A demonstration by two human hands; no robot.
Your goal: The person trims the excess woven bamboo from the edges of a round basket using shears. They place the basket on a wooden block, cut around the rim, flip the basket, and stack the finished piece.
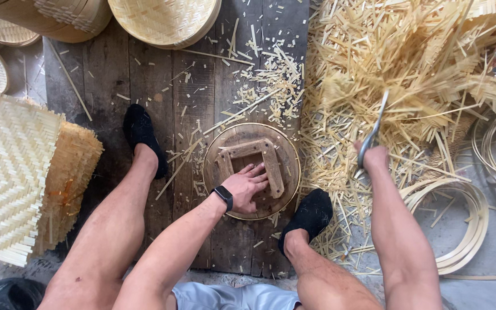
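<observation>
My left hand (pixel 247 186) rests on a round wooden form (pixel 286 161) with a square wooden block frame on top, lying on the dark plank floor between my feet. Its fingers are spread over the frame's right bar, pressing down, not gripping. My right hand (pixel 372 157) is held out over a heap of cut bamboo strips (pixel 409 69) and is closed around the handles of metal scissors (pixel 376 123), whose blades point up and away from me. A black watch sits on my left wrist.
A stack of woven bamboo mats (pixel 12 166) lies at the left. Round woven bamboo lids and trays (pixel 165 20) stand at the top. Coiled bamboo hoops (pixel 466 224) lie at the right. Loose offcuts litter the planks. My black shoes flank the form.
</observation>
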